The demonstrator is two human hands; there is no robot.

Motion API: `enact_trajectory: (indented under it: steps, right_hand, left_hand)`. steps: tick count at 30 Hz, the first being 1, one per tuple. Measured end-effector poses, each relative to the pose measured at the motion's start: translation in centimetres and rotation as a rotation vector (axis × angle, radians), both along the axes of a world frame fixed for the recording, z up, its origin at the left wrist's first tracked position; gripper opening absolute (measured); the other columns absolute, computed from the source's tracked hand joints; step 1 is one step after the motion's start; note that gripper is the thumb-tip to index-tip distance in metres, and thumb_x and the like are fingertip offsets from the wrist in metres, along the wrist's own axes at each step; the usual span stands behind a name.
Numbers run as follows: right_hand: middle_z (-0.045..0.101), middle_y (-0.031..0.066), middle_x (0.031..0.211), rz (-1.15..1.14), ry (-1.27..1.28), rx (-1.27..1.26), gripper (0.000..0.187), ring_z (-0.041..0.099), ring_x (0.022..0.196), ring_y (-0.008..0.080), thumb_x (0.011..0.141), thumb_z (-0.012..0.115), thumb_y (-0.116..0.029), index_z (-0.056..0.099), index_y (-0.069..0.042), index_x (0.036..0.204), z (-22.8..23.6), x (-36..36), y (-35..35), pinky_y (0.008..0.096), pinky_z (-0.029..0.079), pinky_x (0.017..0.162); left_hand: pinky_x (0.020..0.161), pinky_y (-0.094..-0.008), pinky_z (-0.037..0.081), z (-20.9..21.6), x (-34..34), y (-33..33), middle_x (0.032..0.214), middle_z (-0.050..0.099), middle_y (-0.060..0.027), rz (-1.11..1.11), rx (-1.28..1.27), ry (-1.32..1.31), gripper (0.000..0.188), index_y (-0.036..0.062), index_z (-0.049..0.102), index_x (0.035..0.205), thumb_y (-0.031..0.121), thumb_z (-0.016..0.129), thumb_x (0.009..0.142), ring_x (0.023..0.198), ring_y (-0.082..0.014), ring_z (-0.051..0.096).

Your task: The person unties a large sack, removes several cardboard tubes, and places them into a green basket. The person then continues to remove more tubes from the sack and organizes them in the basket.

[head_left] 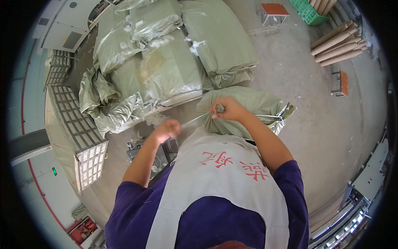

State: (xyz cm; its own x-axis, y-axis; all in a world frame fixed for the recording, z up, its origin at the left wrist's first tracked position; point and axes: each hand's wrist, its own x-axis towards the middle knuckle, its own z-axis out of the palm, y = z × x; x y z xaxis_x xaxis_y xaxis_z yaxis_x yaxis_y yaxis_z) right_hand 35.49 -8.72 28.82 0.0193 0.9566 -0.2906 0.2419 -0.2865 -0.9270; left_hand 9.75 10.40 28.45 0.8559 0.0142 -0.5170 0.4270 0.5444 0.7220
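Observation:
Right in front of me lies a stuffed green woven sack [248,96], its left end gathered into a bunched neck. My right hand [227,108] is closed around that neck, and a tuft of the sack's fabric pokes out above the fingers. A thin white cord [194,120] runs taut from the neck to my left hand [167,130], which is closed on the cord's other end and slightly blurred. The sack's far right end is also bunched, with a white tie around it.
Large filled green sacks [219,37] are piled on a low platform ahead. Gridded crates [93,164] stand at left. Cardboard tubes [338,45], a green basket [304,11] and orange-topped stools [275,9] are at right. Machine-like equipment [155,159] sits by my left forearm.

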Motion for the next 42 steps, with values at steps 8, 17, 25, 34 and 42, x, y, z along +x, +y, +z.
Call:
enact_trajectory:
  steps: [8, 17, 25, 34, 42]
  right_hand:
    - [0.065, 0.0097, 0.105, -0.122, 0.043, 0.217, 0.033, 0.057, 0.107, 0.0194, 0.07, 0.065, 0.006, 0.065, -0.005, 0.101, -0.3, -3.0, -5.9, 0.0308, 0.044, 0.091]
    - [0.06, 0.0174, 0.112, -0.439, 0.241, 0.256, 0.043, 0.057, 0.106, 0.0271, 0.075, 0.069, -0.028, 0.062, -0.002, 0.109, -0.9, -1.7, -2.2, 0.0342, 0.043, 0.09]
    - [0.066, 0.0069, 0.102, -0.084, -0.215, -0.033, 0.032, 0.06, 0.099, 0.0217, 0.073, 0.073, -0.016, 0.064, -0.009, 0.103, 1.1, -1.8, 1.8, 0.0335, 0.046, 0.08]
    - [0.062, 0.0072, 0.113, -0.132, 0.109, 0.333, 0.03, 0.055, 0.11, 0.0249, 0.071, 0.064, 0.003, 0.066, -0.009, 0.098, -2.1, -3.1, -5.6, 0.0365, 0.043, 0.091]
    - [0.06, 0.011, 0.093, -0.657, -0.78, 0.048, 0.022, 0.055, 0.092, 0.0318, 0.071, 0.064, -0.009, 0.063, -0.009, 0.094, -2.9, -2.0, -7.9, 0.041, 0.042, 0.085]
  left_hand:
    - [0.053, -0.0257, 0.033, 6.4, 14.9, 2.8, 0.06, 0.043, 0.0016, 0.552, 0.125, -0.371, 0.011, 0.008, 0.046, 0.07, 0.0, 0.051, 0.075, 0.052, -0.0092, 0.038]
    - [0.064, -0.0301, 0.042, 11.1, 15.3, -15.0, 0.069, 0.056, -0.0028, -0.864, 0.214, -0.526, 0.025, 0.0037, 0.056, 0.077, 0.027, 0.057, 0.086, 0.067, -0.0132, 0.052]
    - [0.055, -0.0278, 0.04, 8.6, 10.5, -8.8, 0.068, 0.057, -0.0022, -0.739, -0.036, -0.294, 0.03, 0.0014, 0.058, 0.077, 0.03, 0.058, 0.087, 0.062, -0.012, 0.051]
    - [0.053, -0.0242, 0.035, 6.3, 6.1, 7.3, 0.059, 0.046, 0.001, 0.26, 0.684, -0.034, 0.019, 0.0058, 0.055, 0.076, 0.018, 0.054, 0.091, 0.056, -0.0081, 0.042]
    - [0.053, -0.0236, 0.033, 15.6, 16.6, -3.4, 0.06, 0.045, 0.0001, 0.359, 0.202, -0.882, 0.025, 0.0054, 0.053, 0.083, 0.028, 0.053, 0.092, 0.054, -0.0097, 0.04]
